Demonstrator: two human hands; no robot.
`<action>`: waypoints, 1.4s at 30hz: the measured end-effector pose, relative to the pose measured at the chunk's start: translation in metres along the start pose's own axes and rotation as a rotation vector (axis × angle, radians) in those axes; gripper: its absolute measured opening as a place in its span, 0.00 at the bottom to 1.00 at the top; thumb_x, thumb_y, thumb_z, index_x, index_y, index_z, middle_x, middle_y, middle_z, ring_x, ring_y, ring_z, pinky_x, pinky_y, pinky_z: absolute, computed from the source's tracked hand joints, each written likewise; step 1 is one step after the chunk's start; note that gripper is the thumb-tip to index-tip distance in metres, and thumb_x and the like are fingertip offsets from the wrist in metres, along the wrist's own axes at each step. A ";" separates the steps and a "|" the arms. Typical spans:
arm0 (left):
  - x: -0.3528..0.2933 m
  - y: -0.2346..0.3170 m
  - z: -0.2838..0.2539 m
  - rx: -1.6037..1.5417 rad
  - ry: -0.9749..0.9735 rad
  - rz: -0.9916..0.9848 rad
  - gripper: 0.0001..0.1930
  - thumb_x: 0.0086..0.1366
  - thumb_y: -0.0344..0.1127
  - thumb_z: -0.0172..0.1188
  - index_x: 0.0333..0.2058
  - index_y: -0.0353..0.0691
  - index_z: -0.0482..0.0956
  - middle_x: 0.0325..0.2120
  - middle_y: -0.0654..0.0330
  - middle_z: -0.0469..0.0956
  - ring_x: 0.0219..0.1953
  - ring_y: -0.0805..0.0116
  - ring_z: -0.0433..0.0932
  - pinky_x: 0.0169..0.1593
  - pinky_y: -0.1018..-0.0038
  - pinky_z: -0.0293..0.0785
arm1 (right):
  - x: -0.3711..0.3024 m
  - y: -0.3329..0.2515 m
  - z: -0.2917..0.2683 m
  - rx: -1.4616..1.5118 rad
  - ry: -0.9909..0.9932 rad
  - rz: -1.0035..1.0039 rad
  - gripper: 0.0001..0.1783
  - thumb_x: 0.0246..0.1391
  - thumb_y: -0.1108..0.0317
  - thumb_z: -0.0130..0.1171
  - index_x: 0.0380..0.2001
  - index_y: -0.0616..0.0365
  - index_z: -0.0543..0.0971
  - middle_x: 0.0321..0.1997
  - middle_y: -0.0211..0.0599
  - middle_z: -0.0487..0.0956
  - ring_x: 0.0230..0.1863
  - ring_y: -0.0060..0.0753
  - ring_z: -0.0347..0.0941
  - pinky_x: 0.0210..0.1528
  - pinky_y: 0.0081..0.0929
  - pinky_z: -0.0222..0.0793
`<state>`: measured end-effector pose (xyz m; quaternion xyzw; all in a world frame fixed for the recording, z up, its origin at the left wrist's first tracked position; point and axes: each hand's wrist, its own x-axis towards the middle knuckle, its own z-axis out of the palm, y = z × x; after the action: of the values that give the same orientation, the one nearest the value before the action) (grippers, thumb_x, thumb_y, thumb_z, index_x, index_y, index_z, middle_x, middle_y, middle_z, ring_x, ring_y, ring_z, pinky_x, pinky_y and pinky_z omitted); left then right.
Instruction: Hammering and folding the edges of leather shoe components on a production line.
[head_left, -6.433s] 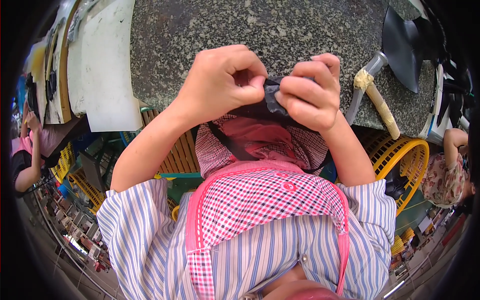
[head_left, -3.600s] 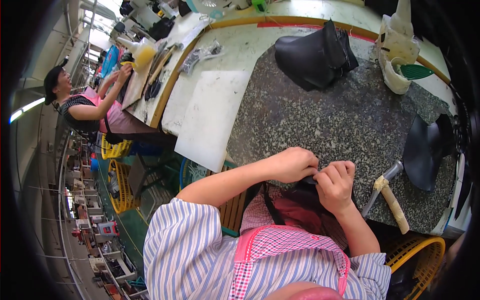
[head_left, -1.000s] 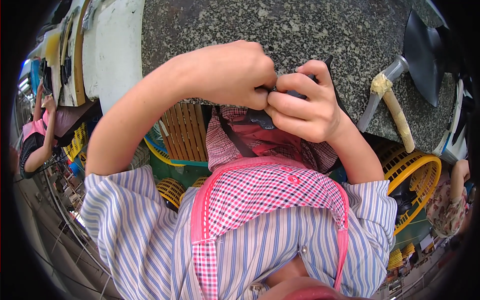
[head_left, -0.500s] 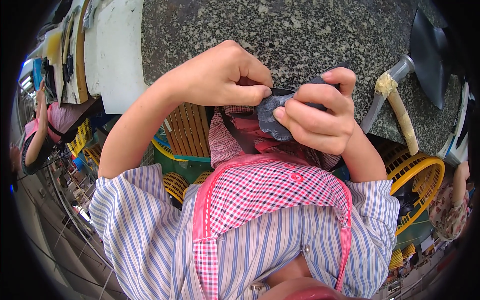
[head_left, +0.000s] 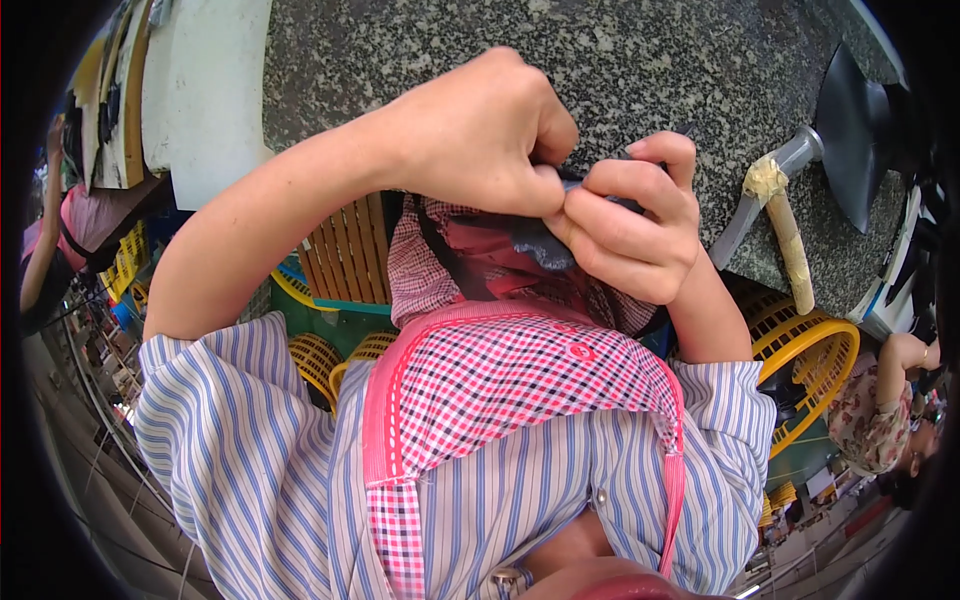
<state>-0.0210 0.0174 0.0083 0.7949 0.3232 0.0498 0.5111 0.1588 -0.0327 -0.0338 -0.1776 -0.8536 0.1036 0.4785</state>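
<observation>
My left hand is closed, its thumb and curled fingers pinching the edge of a dark leather-like piece. My right hand grips the same piece, with the thumb tips of both hands close together. The piece is black with a grey, scuffed-looking side, and its wavy lower edge hangs below my fingers. Much of it is hidden behind both hands. They are at the near edge of a speckled stone worktop, above my lap and a checked apron.
On the worktop's right lies a hammer with a taped joint, beside a curved black piece. A white board is at the left. Yellow baskets stand below the worktop. Co-workers are at both sides.
My left hand has moved up and right, closer to my right hand, and now covers more of the piece. My view has shifted slightly.
</observation>
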 end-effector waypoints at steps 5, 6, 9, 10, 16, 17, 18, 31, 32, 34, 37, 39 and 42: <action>0.003 -0.004 0.003 -0.058 0.121 -0.036 0.08 0.40 0.31 0.55 0.14 0.31 0.71 0.10 0.58 0.66 0.13 0.72 0.66 0.18 0.74 0.60 | 0.001 0.000 -0.004 0.027 -0.038 -0.017 0.11 0.22 0.73 0.63 0.20 0.56 0.79 0.25 0.24 0.75 0.29 0.27 0.70 0.38 0.34 0.61; 0.004 -0.002 -0.001 -0.127 0.052 -0.130 0.08 0.40 0.31 0.55 0.15 0.31 0.71 0.10 0.59 0.67 0.14 0.75 0.66 0.18 0.75 0.60 | 0.003 0.000 -0.004 0.013 -0.017 -0.001 0.08 0.22 0.72 0.61 0.16 0.55 0.76 0.24 0.24 0.73 0.29 0.26 0.71 0.38 0.32 0.60; -0.001 -0.004 -0.004 -0.271 -0.024 -0.239 0.08 0.41 0.31 0.56 0.17 0.30 0.74 0.12 0.61 0.69 0.16 0.78 0.67 0.20 0.76 0.62 | 0.002 0.000 -0.004 -0.007 0.003 0.014 0.07 0.22 0.71 0.60 0.12 0.54 0.72 0.23 0.23 0.72 0.27 0.24 0.71 0.36 0.29 0.58; -0.005 -0.004 -0.004 -0.344 -0.038 -0.259 0.08 0.42 0.30 0.57 0.19 0.30 0.75 0.13 0.61 0.70 0.18 0.79 0.69 0.22 0.77 0.65 | 0.002 -0.001 -0.003 -0.010 0.005 0.027 0.07 0.22 0.71 0.59 0.12 0.54 0.72 0.23 0.23 0.72 0.27 0.24 0.71 0.36 0.29 0.58; -0.004 0.000 -0.002 -0.027 -0.043 -0.073 0.07 0.42 0.29 0.59 0.23 0.32 0.78 0.15 0.57 0.73 0.19 0.73 0.74 0.24 0.78 0.69 | 0.004 -0.001 0.000 -0.008 -0.018 0.019 0.08 0.21 0.71 0.59 0.13 0.54 0.72 0.23 0.22 0.72 0.27 0.24 0.70 0.35 0.27 0.57; -0.002 0.001 -0.002 0.023 -0.001 -0.039 0.07 0.42 0.29 0.59 0.22 0.32 0.78 0.15 0.56 0.73 0.18 0.71 0.73 0.23 0.77 0.68 | 0.003 -0.001 0.000 -0.012 -0.010 0.017 0.08 0.21 0.72 0.59 0.13 0.54 0.73 0.23 0.23 0.72 0.27 0.24 0.70 0.35 0.27 0.57; -0.001 0.002 -0.001 0.073 0.040 -0.006 0.07 0.42 0.29 0.59 0.22 0.33 0.78 0.15 0.55 0.73 0.17 0.70 0.73 0.22 0.77 0.68 | 0.002 0.000 -0.001 -0.015 -0.002 0.015 0.08 0.20 0.72 0.59 0.13 0.55 0.73 0.23 0.23 0.72 0.27 0.24 0.70 0.35 0.26 0.58; -0.025 -0.017 0.002 -0.254 0.102 -0.177 0.13 0.56 0.37 0.60 0.21 0.32 0.76 0.14 0.64 0.71 0.20 0.80 0.69 0.22 0.81 0.63 | 0.007 0.003 -0.002 -0.074 -0.002 0.048 0.10 0.20 0.70 0.60 0.15 0.54 0.74 0.22 0.23 0.73 0.24 0.25 0.69 0.32 0.27 0.57; -0.023 -0.013 0.002 -0.359 0.114 -0.226 0.13 0.58 0.37 0.57 0.21 0.31 0.75 0.14 0.64 0.70 0.19 0.79 0.69 0.22 0.80 0.62 | 0.008 0.004 -0.003 -0.072 0.000 0.054 0.10 0.19 0.70 0.60 0.16 0.54 0.74 0.21 0.24 0.73 0.23 0.25 0.69 0.31 0.26 0.57; -0.027 -0.011 0.003 -0.249 0.178 -0.213 0.13 0.58 0.36 0.57 0.22 0.31 0.75 0.14 0.63 0.71 0.19 0.79 0.69 0.22 0.79 0.63 | 0.008 0.008 0.000 -0.086 0.004 0.090 0.09 0.23 0.69 0.59 0.17 0.55 0.76 0.21 0.24 0.73 0.24 0.26 0.69 0.32 0.26 0.56; -0.035 -0.027 0.009 0.179 0.694 -0.037 0.09 0.54 0.36 0.60 0.23 0.35 0.77 0.17 0.56 0.74 0.17 0.64 0.71 0.23 0.73 0.67 | 0.005 0.010 0.004 -0.110 -0.026 0.163 0.07 0.27 0.68 0.58 0.18 0.52 0.76 0.21 0.23 0.73 0.25 0.27 0.69 0.34 0.28 0.55; -0.046 -0.030 0.020 0.441 0.863 0.277 0.06 0.51 0.32 0.62 0.26 0.37 0.78 0.20 0.59 0.75 0.19 0.66 0.71 0.23 0.73 0.69 | 0.004 0.011 0.005 -0.226 -0.072 0.239 0.07 0.27 0.68 0.59 0.18 0.50 0.76 0.22 0.22 0.72 0.27 0.26 0.69 0.37 0.29 0.54; -0.055 -0.032 0.062 0.543 0.814 0.537 0.11 0.47 0.30 0.63 0.32 0.34 0.77 0.27 0.55 0.76 0.27 0.62 0.74 0.29 0.72 0.70 | 0.013 0.011 0.010 -0.295 -0.109 0.293 0.08 0.28 0.70 0.61 0.19 0.49 0.75 0.22 0.21 0.72 0.29 0.26 0.69 0.40 0.30 0.53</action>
<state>-0.0534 -0.0531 -0.0340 0.8691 0.2819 0.3960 0.0914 0.1465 -0.0176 -0.0329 -0.3620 -0.8493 0.0555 0.3801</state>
